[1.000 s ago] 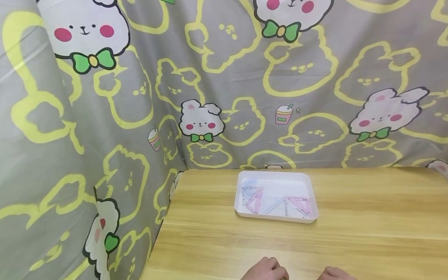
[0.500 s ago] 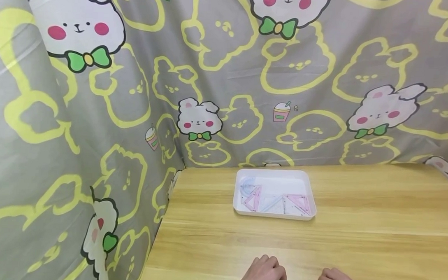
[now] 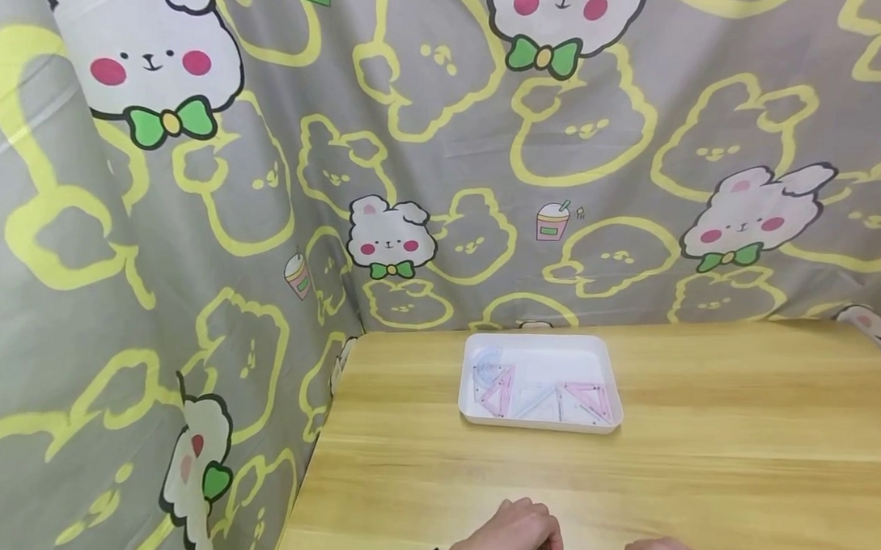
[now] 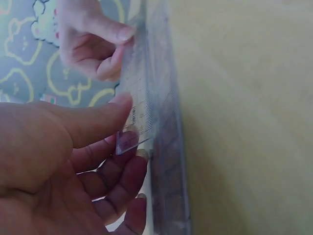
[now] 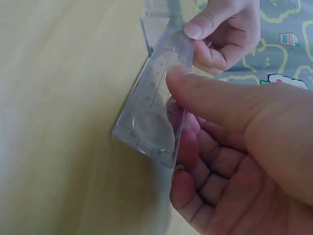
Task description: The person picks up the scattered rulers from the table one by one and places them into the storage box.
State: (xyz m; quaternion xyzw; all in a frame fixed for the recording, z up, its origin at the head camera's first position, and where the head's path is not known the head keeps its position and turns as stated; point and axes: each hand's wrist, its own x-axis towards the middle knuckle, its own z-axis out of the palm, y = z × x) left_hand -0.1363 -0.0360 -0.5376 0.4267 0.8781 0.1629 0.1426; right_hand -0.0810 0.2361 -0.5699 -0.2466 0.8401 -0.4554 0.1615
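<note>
A clear plastic ruler (image 5: 161, 93) with a printed scale and a round magnifier-like disc near one end is held between both hands. My left hand (image 4: 73, 152) pinches one end between thumb and fingers. Toward the other end, beside the disc, my right hand (image 5: 225, 127) grips the ruler's edge, thumb on top and fingers beneath. Alongside the ruler in the left wrist view runs a long clear plastic piece (image 4: 168, 147), its kind unclear. In the head view both hands are at the bottom edge, and the ruler is almost wholly out of frame.
A white tray (image 3: 540, 425) stands toward the back of the wooden table (image 3: 733, 447), with a bluish protractor (image 3: 488, 367) and pink and clear set squares (image 3: 591, 398) inside. A grey patterned curtain (image 3: 480, 179) rises behind and to the left.
My left hand has turned slightly at the wrist, and a dark cuff now shows. The pale end of the ruler between the hands has dropped mostly out of the head view.
</note>
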